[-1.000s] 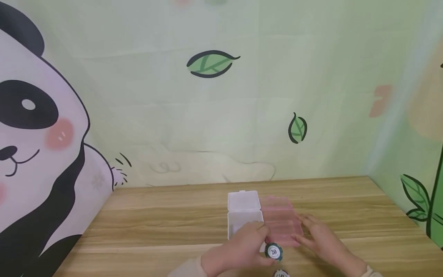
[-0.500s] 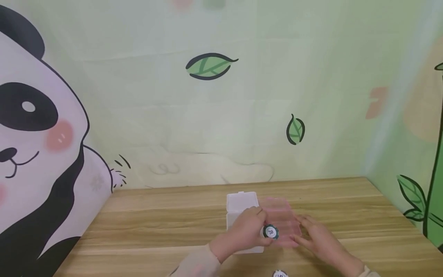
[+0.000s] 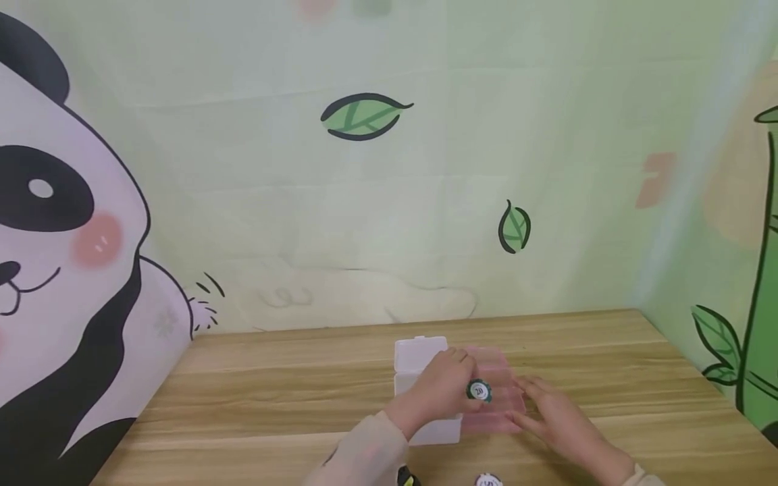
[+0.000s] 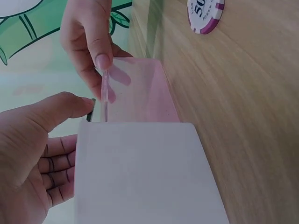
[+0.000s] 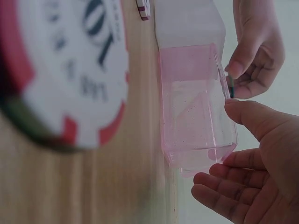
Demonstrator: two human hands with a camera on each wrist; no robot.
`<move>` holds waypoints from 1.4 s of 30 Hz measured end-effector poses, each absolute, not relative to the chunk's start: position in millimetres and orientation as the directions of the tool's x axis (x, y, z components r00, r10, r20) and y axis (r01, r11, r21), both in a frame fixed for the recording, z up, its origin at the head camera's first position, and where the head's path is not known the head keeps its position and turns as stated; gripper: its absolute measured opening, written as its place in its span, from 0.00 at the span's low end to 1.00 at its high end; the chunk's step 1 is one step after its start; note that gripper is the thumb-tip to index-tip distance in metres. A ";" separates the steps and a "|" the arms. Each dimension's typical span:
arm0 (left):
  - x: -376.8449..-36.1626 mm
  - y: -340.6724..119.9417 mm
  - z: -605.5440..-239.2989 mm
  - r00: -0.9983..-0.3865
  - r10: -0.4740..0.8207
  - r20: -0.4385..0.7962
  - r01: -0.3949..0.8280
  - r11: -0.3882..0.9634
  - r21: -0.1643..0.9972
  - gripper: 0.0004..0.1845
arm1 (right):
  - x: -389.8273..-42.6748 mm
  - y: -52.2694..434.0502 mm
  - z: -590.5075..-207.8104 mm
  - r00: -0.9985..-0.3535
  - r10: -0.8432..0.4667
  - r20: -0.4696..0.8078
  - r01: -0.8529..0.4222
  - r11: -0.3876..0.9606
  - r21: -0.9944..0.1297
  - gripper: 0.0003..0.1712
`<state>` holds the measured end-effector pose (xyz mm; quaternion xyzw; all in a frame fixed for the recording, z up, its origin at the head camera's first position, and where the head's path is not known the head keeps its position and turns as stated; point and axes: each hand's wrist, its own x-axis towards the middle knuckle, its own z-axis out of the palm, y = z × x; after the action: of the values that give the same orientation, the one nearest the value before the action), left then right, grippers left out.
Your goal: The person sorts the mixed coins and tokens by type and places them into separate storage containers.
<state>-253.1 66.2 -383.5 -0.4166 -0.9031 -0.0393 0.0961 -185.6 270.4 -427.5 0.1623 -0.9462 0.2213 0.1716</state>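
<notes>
My left hand (image 3: pixel 439 388) pinches a green-edged poker chip (image 3: pixel 479 391) marked 20, holding it over the pink see-through box (image 3: pixel 509 399). Seen from the right wrist, that chip (image 5: pixel 231 87) is edge-on above the box's rim. My right hand (image 3: pixel 566 424) grips the right end of the pink box, thumb on the rim and fingers at the end wall. Against the pink box's left side stands a white box (image 3: pixel 421 355) with its lid open, partly covered by my left hand. What lies inside the white box is hidden.
A purple-and-white chip (image 3: pixel 489 480) marked 50 lies near the front of the wooden table (image 3: pixel 273 398). A large red-and-white chip (image 5: pixel 88 70) is close to the right wrist camera. Something black and yellow (image 3: pixel 408 476) shows at the lower edge. A printed cloth (image 3: pixel 273 169) hangs behind.
My left hand has carried the green-edged chip up and away from me, from the boxes' front to over the pink box. My right hand keeps its hold on the pink box.
</notes>
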 end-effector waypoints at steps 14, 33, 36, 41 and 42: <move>-255.7 68.4 -389.2 -0.693 0.708 0.135 0.706 0.705 -0.074 0.21 | -187.6 267.0 -425.8 -0.897 -0.230 0.379 -0.373 0.853 -0.365 0.34; -233.8 54.9 -376.4 -0.583 0.747 0.319 0.772 0.632 -0.066 0.17 | -187.1 268.5 -424.9 -0.899 -0.247 0.363 -0.381 0.849 -0.366 0.35; -221.9 50.8 -372.9 -0.535 0.763 0.362 0.803 0.592 -0.062 0.17 | -187.6 268.6 -425.1 -0.896 -0.251 0.365 -0.387 0.846 -0.367 0.34; -200.1 45.9 -374.6 -0.448 0.792 0.415 0.839 0.533 -0.111 0.18 | -187.3 269.5 -424.3 -0.897 -0.250 0.365 -0.385 0.847 -0.367 0.35; -195.8 45.1 -375.9 -0.434 0.800 0.414 0.850 0.516 -0.107 0.18 | -187.1 269.7 -423.7 -0.897 -0.249 0.365 -0.385 0.847 -0.368 0.34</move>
<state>-195.8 45.1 -375.9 -0.4884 -0.8447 -0.0588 0.2110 -187.1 269.7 -423.7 0.1670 -0.9485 0.2211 0.1535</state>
